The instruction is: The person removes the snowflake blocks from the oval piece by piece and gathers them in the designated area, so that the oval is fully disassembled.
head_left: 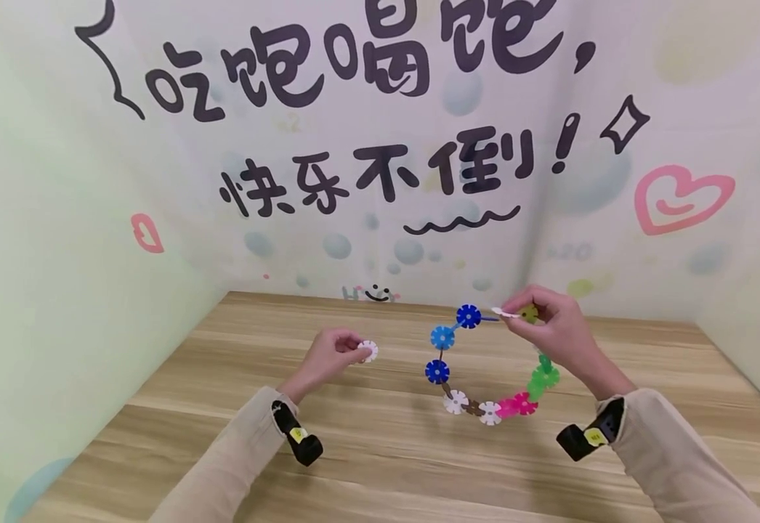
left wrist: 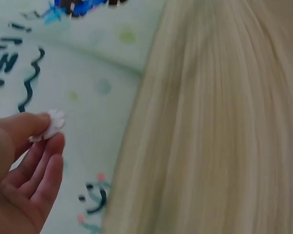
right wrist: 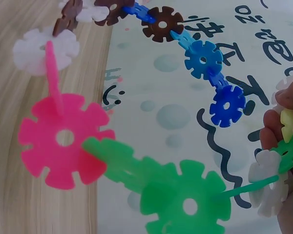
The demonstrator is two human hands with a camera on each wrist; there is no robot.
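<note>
My left hand (head_left: 328,357) pinches a white snowflake disc (head_left: 368,343) between thumb and fingertips, to the left of the chain; the left wrist view shows this white disc (left wrist: 56,122) too. With thumb and fingers my right hand (head_left: 556,323) holds one end of a chain of notched snowflake discs, at a white disc (head_left: 501,311) beside a yellow disc (head_left: 530,312). The chain hangs in a loop through green (head_left: 550,378), pink (head_left: 522,403), white, brown and blue discs (head_left: 437,363). Its other end, a dark blue disc (right wrist: 234,97), hangs free, apart from my fingers.
Below the hands is a wood-grain table (head_left: 380,472). A printed cloth backdrop (head_left: 328,269) with black lettering stands along the table's back edge. Each wrist wears a black strap camera, the left camera (head_left: 304,447) and the right camera (head_left: 576,443).
</note>
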